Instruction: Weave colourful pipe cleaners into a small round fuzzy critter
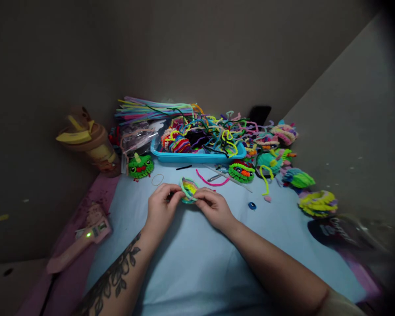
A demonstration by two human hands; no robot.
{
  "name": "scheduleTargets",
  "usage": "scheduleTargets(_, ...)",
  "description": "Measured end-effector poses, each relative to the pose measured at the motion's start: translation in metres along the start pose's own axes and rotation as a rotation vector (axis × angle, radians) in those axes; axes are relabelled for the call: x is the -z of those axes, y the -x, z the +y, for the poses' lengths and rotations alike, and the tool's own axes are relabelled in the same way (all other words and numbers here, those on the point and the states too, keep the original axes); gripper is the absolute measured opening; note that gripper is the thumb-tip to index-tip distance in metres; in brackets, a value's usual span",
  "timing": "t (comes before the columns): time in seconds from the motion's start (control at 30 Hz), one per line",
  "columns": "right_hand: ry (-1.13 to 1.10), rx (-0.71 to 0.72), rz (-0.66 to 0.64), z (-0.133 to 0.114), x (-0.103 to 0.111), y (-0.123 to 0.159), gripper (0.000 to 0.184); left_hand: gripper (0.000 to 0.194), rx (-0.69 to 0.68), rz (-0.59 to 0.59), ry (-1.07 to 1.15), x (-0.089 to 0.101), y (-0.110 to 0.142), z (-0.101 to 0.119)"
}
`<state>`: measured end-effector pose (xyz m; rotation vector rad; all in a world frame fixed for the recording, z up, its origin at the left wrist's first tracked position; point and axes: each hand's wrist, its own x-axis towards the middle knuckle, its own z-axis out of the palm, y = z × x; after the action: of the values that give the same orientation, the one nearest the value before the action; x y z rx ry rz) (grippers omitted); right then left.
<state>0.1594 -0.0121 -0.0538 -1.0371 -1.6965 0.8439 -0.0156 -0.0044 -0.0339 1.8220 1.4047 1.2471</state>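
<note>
Between my two hands, above the light blue cloth, is a small round piece of coiled pipe cleaner [190, 188] in mint green, yellow and grey. My left hand [163, 202] pinches its left edge between thumb and fingertips. At the lower right edge, my right hand [213, 207] also pinches it with closed fingers. The piece looks hollow and tilts toward me. Just beyond it lie a pink pipe cleaner [213, 183] and a short black strip [184, 167]. A thin rubber band [157, 179] rests past my left hand.
A blue tray [197, 158] full of tangled pipe cleaners stands at the back, straight pipe cleaners [154, 109] behind it. A green frog-like figure [141, 167] sits left; several coiled pieces [317, 203] line the right. A tumbler [97, 145] and a pink glue gun [85, 241] are far left.
</note>
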Motion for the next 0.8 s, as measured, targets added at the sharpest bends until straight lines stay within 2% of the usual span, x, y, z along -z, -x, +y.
scheduleTargets(0.1,0.001,-0.022,-0.004,0.000,0.000,0.000,0.010,0.010,0.045,-0.023,0.001,0.001,-0.001,0.001)
scheduleTargets(0.2,-0.018,-0.121,0.038,0.000,-0.001,0.001,0.007,0.012,0.077,-0.065,0.000,0.001,-0.004,0.000)
scheduleTargets(0.33,-0.078,-0.220,0.028,0.001,-0.001,0.001,0.008,0.013,0.064,-0.086,0.003,0.003,-0.005,-0.003)
scheduleTargets(0.53,-0.078,-0.231,0.037,0.000,-0.001,0.001,0.009,0.010,-0.010,-0.102,0.001,0.003,-0.005,-0.005)
scheduleTargets(0.8,-0.019,-0.143,0.045,0.002,-0.004,0.000,0.010,0.008,0.060,-0.105,0.083,-0.004,-0.002,0.006)
